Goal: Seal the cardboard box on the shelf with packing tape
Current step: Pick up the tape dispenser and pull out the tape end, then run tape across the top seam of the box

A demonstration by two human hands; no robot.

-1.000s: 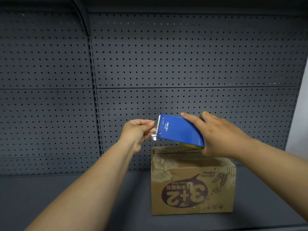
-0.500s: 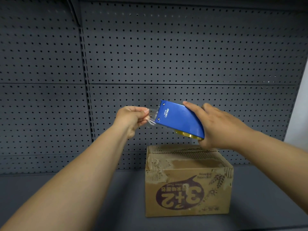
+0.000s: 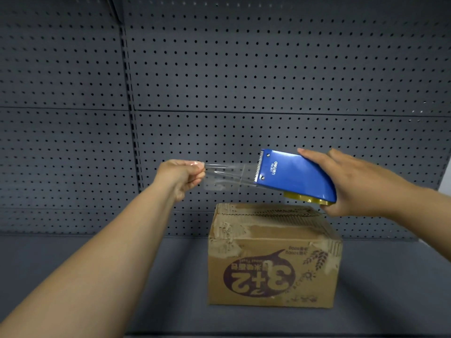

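A worn brown cardboard box [image 3: 273, 267] with a purple upside-down "3+2" print stands on the grey shelf [image 3: 73, 264], flaps folded down. Above its right rear corner my right hand [image 3: 358, 184] grips a blue tape dispenser [image 3: 295, 178], toothed edge pointing left. A strip of clear packing tape [image 3: 229, 175] stretches from that edge to my left hand [image 3: 181, 176], which pinches the tape's free end, up and left of the box.
A dark grey pegboard wall [image 3: 244, 81] backs the shelf, with a vertical upright [image 3: 130, 118] left of centre. A pale wall strip [image 3: 445, 176] shows at the far right. Bare shelf surface lies on both sides of the box.
My left hand has pulled left, away from the dispenser, drawing out a length of clear tape. Earlier it pinched the tape end right at the toothed edge.
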